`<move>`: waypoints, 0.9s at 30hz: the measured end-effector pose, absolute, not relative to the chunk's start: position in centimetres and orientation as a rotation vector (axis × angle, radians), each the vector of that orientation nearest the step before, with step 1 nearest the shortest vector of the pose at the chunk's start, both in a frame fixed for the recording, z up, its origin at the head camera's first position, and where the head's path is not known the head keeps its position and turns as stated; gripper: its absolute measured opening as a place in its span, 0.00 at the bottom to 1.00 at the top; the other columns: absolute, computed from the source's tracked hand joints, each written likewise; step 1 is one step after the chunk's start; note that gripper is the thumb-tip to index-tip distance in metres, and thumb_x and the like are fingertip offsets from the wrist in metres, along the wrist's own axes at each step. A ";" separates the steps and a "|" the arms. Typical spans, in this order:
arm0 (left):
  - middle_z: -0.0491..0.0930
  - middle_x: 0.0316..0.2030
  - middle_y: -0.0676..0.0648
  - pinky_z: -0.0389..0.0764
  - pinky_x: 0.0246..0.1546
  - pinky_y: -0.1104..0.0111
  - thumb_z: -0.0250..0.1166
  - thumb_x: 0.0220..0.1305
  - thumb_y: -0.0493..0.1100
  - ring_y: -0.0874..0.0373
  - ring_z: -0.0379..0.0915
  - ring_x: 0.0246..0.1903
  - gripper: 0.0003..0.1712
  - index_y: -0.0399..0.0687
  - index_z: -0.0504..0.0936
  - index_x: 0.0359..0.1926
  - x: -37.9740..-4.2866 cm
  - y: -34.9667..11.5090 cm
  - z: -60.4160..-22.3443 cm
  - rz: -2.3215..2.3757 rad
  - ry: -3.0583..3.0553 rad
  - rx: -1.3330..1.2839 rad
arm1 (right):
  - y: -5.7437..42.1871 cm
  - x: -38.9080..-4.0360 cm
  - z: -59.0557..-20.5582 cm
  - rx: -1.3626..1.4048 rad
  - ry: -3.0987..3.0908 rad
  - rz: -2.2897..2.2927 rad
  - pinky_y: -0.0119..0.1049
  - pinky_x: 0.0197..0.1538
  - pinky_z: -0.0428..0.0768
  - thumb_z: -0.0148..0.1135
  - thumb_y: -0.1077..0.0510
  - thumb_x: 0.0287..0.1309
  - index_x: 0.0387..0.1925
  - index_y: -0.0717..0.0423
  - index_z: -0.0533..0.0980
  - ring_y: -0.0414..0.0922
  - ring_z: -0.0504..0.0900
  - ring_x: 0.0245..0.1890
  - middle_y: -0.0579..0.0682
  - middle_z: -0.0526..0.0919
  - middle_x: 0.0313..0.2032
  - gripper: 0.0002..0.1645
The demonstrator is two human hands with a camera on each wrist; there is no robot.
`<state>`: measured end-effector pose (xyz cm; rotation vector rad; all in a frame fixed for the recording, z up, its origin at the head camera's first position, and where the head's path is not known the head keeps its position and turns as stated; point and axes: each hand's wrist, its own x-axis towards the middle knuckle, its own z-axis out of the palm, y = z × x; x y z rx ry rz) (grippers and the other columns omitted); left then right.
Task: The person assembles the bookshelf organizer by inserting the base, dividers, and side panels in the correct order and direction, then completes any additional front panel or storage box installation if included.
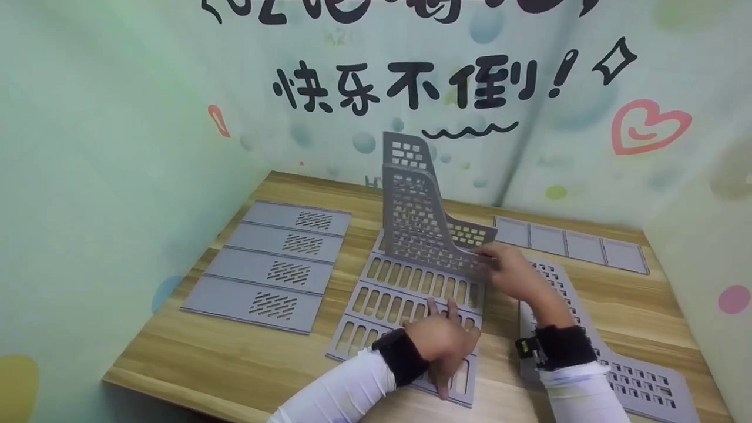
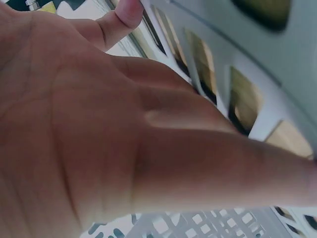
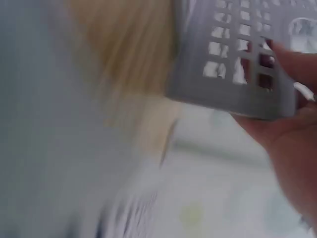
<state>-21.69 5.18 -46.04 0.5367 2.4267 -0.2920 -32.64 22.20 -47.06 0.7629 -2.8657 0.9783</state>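
My right hand grips the low front end of grey L-shaped perforated panels, which stand upright with their tall end at the back. Two tall outlines show, one behind the other. In the right wrist view, thumb and fingers pinch the end of a perforated panel. My left hand rests with spread fingers on a grey slotted panel, made of joined strips lying flat on the table. The left wrist view shows its straight fingers against the slotted surface. The upright panels overlap the slotted panel's far end.
Left on the wooden table lies a grey sheet of joined strips with slanted slots. A row of plain grey rectangles lies at the back right. Another L-shaped perforated panel lies flat under the right forearm. Printed curtains border the table.
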 end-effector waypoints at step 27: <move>0.20 0.86 0.41 0.61 0.64 0.17 0.88 0.33 0.56 0.26 0.20 0.83 0.86 0.87 0.36 0.84 -21.5 5.4 -46.0 -0.229 2.425 0.493 | 21.5 -31.5 -45.3 0.388 -3.160 1.332 0.43 0.52 0.89 0.54 0.67 0.71 0.83 0.71 0.45 0.68 0.81 0.64 0.79 0.69 0.71 0.46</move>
